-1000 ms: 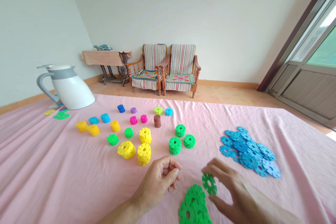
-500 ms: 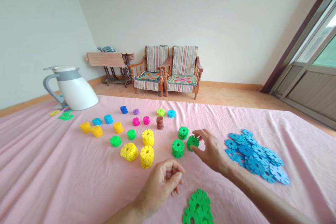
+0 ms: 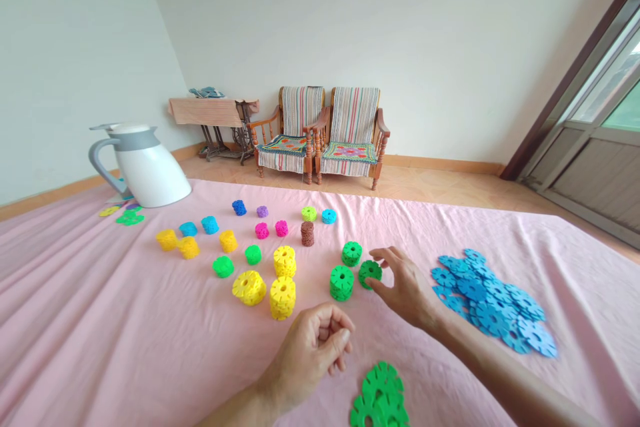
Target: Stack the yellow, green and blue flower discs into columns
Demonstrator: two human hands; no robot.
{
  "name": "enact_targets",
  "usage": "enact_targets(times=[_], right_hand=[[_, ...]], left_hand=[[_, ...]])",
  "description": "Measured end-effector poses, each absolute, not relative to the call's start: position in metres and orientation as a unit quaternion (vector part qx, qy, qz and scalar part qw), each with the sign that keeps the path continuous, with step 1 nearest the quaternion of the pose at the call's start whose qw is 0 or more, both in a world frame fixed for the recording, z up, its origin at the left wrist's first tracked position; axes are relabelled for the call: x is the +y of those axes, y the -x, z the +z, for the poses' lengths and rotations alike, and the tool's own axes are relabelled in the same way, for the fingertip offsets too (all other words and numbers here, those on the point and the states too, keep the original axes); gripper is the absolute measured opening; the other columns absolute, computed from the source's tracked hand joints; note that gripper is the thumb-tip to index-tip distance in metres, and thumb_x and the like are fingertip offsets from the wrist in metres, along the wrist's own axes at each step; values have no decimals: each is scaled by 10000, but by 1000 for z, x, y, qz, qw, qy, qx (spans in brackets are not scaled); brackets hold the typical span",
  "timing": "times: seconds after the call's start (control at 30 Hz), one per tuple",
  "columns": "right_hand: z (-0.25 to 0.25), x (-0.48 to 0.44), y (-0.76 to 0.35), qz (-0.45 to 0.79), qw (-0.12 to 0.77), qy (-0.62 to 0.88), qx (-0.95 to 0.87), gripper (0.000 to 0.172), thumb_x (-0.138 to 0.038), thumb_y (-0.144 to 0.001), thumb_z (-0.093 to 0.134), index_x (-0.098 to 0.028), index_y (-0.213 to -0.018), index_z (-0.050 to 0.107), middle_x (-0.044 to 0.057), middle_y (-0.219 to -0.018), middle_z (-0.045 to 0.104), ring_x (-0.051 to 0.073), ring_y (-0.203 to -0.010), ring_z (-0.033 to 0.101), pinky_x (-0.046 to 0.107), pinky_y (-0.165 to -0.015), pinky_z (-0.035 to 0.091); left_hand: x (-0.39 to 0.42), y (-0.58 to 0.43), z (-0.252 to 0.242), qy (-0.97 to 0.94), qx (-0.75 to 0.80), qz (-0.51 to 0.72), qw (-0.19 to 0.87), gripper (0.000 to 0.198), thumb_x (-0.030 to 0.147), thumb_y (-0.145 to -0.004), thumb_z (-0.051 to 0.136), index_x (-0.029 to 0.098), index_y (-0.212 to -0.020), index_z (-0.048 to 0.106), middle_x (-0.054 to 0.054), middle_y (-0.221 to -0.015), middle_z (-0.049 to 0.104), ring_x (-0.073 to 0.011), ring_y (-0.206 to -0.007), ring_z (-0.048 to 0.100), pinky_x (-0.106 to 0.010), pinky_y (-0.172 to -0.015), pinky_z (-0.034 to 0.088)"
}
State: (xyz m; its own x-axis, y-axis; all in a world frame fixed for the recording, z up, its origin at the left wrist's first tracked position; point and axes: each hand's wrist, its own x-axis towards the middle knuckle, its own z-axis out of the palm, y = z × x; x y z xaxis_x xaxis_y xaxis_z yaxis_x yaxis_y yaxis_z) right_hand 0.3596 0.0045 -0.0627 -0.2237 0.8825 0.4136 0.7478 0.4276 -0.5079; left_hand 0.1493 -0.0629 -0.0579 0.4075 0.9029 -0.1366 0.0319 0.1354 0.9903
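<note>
Reaching right hand (image 3: 406,285) to small green stack (image 3: 370,273) mid-table, thumb and forefinger pinching it. Left hand (image 3: 315,345) loosely clenched near me, seemingly empty. Loose green discs (image 3: 381,397) nearest, handy for picking, I judge. Blue discs (image 3: 493,303) heaped right, colours apart.

A short green stack (image 3: 369,272) of notched discs stands upright on the pink sheet (image 3: 100,320), about midway across; loose flat green discs (image 3: 380,397) lie heaped and overlapping at the sheet's near edge

Loose discs (image 3: 493,303) right of stacks (image 3: 341,282)
</note>
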Motion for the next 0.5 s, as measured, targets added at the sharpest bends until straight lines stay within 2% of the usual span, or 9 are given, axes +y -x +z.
enact_targets(times=[0.13,0.23,0.37,0.5], right_hand=[[-47,-12,-364,131,334,525,-772,250,-226,-780,599,-199,-1026,563,55,-945,614,186,-835,592,349,-744,478],[-30,-38,-369,213,261,498,-799,128,-176,-788,568,-209,-908,598,18,-840,620,155,-771,593,304,-703,480],[-11,-74,-374,296,157,414,-846,411,-55,-715,561,-237,-1083,583,31,-1019,615,158,-914,586,297,-807,477],[2,-91,-368,312,67,388,-864,664,18,-621,566,-259,-1224,547,67,-1133,575,207,-1042,544,353,-913,440]], left_hand=[[-63,-149,-58,-558,415,349,628,262,387,-789,609,140,-835,537,3,-664,575,-82,-502,513,-187,-455,379],[-62,-150,-58,-563,416,352,622,237,367,-797,602,142,-834,535,9,-659,572,-81,-502,513,-186,-457,380],[-62,-150,-58,-570,417,350,615,221,352,-804,591,142,-847,537,15,-649,567,-82,-500,510,-186,-456,379],[-62,-149,-59,-577,410,350,613,227,358,-814,585,140,-856,540,-3,-690,594,-79,-510,520,-184,-463,383]])
